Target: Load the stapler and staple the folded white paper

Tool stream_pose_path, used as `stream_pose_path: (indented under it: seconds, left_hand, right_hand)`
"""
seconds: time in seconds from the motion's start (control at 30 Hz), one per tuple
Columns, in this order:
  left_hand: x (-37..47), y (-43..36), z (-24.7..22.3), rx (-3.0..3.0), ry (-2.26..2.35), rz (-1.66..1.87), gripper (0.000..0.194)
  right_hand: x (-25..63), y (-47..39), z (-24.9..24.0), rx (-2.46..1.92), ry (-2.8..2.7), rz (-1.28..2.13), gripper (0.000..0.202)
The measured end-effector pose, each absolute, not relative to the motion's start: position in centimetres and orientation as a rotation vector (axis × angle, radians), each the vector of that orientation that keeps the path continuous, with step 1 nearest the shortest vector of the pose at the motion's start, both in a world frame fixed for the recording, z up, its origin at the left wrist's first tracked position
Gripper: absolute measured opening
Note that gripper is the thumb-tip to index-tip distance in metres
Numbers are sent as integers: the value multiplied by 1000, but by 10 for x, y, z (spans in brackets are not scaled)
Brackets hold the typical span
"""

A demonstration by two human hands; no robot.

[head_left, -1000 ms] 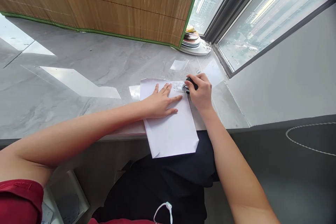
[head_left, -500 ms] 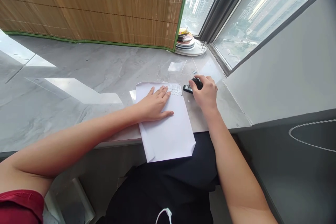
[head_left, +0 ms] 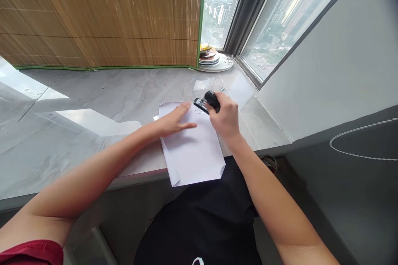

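A white paper envelope (head_left: pixel 192 153) lies on the grey marble sill (head_left: pixel 102 91), its near end hanging over the front edge above my lap. My left hand (head_left: pixel 175 121) presses flat on the upper left part of the envelope. My right hand (head_left: pixel 224 118) grips a small black stapler (head_left: pixel 207 103) and holds it over the envelope's top right corner. Under the stapler sits a patch of small silvery marks, mostly hidden.
A bamboo blind (head_left: pixel 102 16) with green trim stands along the back of the sill. A stack of plates (head_left: pixel 211 58) sits in the far corner by the window (head_left: pixel 273 16). A white wall (head_left: pixel 326 58) closes the right side. A few small clear scraps lie beyond the envelope.
My right hand has brought the stapler from the sill beside the envelope to over its top right corner. My left hand stayed pressed on the paper. The view tilted up.
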State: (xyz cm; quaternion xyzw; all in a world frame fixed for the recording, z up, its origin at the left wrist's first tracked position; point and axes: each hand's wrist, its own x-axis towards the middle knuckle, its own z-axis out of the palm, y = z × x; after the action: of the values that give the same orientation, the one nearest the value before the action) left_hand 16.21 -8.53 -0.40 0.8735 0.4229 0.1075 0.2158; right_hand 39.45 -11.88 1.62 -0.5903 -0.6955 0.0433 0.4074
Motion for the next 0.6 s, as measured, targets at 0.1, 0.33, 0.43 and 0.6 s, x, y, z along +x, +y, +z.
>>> stream_pose_path:
  seconds: [0.1,0.33,0.43,0.6]
  left_hand:
    - [137,-64,5,2292,1294,672,82]
    - [106,-25,-2,1989,1397,1072,46]
    - [102,-14,-10,1763,1423,1218,46]
    - [96,-3,-12,1473,1346,1332,56]
  right_hand:
    - [366,-136,23,-1429,-1858,245,25]
    - [324,-145,9,-1400,-2141,422,7]
    - [321,-143,9,-1344,-2176,431,8]
    - [376,-124,19,-1310,-1893,371,42]
